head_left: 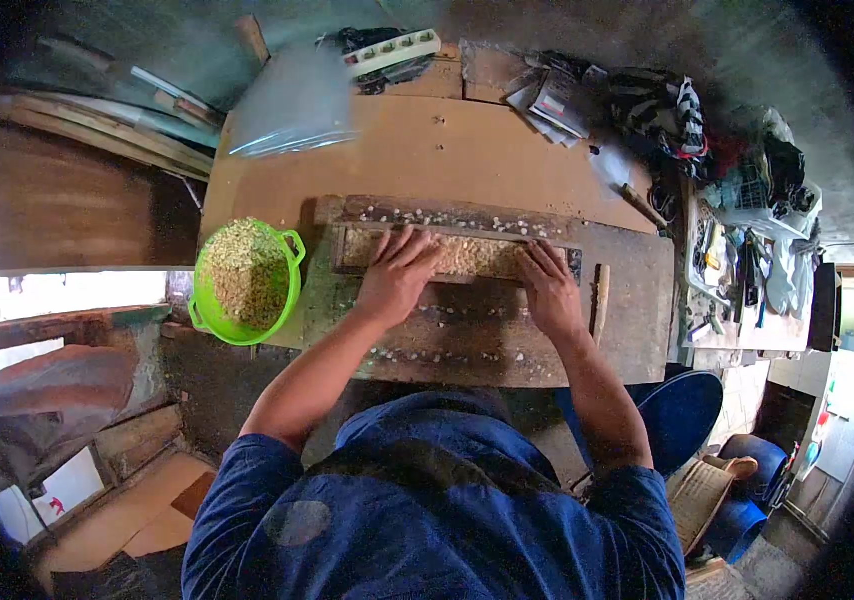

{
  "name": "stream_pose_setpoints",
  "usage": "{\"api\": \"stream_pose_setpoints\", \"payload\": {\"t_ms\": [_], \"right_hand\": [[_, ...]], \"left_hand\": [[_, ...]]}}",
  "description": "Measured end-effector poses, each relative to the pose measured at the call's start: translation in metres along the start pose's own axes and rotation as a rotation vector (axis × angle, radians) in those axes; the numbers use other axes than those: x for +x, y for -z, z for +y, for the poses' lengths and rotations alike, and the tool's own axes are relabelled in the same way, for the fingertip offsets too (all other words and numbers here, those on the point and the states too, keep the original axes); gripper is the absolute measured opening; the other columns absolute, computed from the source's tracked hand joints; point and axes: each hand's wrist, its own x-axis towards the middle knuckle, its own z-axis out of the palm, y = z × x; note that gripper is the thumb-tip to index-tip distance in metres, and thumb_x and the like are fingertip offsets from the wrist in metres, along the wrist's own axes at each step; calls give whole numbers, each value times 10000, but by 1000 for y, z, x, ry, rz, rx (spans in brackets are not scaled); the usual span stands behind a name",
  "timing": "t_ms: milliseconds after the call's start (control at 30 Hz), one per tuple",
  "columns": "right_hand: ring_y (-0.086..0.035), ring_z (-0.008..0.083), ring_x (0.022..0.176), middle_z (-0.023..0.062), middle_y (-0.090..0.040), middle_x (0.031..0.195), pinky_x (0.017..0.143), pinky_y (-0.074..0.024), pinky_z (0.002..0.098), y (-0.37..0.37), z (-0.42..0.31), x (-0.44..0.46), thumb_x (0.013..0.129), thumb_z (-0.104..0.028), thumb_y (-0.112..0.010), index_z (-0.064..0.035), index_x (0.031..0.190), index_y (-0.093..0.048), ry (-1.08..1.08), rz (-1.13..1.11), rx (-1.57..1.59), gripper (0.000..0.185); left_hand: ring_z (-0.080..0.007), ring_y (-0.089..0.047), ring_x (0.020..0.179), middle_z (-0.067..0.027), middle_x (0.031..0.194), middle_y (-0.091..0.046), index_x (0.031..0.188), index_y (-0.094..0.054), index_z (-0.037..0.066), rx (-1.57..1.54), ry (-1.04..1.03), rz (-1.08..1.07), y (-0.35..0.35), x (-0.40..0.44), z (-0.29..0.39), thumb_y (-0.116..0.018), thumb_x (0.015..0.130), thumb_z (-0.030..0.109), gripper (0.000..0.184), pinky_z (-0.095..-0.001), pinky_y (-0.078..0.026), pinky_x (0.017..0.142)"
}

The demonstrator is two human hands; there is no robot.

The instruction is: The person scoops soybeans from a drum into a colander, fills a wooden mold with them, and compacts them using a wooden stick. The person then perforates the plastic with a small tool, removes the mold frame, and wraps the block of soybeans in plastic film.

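A long, narrow wooden frame [339,250] lies across a worn wooden board, filled with pale, bean-like pieces [477,257]. Near its left end, my left hand [397,275] rests on the filling with fingers stretched out. Toward the right end, my right hand [552,288] lies with its fingers extended over the filling and the frame's edge. Neither hand grips anything that I can see. Left of the board stands a bright green plastic basket [209,312] with two handles, holding more of the pale pieces [245,262].
A wooden stick [601,302] lies right of the frame. Loose pale bits dot the board [637,290]. Clear plastic bags [297,105] and a power strip [399,52] sit at the back. Blue barrels [685,420] stand below right, with a cluttered shelf [747,330] above.
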Motion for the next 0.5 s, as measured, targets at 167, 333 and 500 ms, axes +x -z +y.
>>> {"api": "stream_pose_setpoints", "payload": {"t_ms": [167,333,500], "right_hand": [[-461,333,1331,117,-555,1382,1099,-406,432,-6,6,-4,775,-10,-620,-113,1307,-601,27,100,-44,542],[-547,325,1234,119,-627,1273,1034,-458,423,-1,0,0,807,-17,-622,-88,1181,-674,-5,145,1,384],[-601,315,1151,115,-671,1186,974,-497,411,-1,-2,-2,839,-6,-634,-62,1105,-704,12,191,-54,280]], "left_hand": [[-307,-478,1336,-75,1393,-564,1308,-626,186,2,99,88,7,-18,-29,-616,908,158,401,-524,-275,1158],[-271,-574,1232,-50,1229,-673,1154,-708,144,-41,150,205,18,-33,-54,-631,871,124,294,-504,-317,1136],[-264,-611,1171,-66,1150,-700,1086,-726,129,-62,139,227,22,-38,-59,-656,861,127,236,-477,-368,1102]]}}
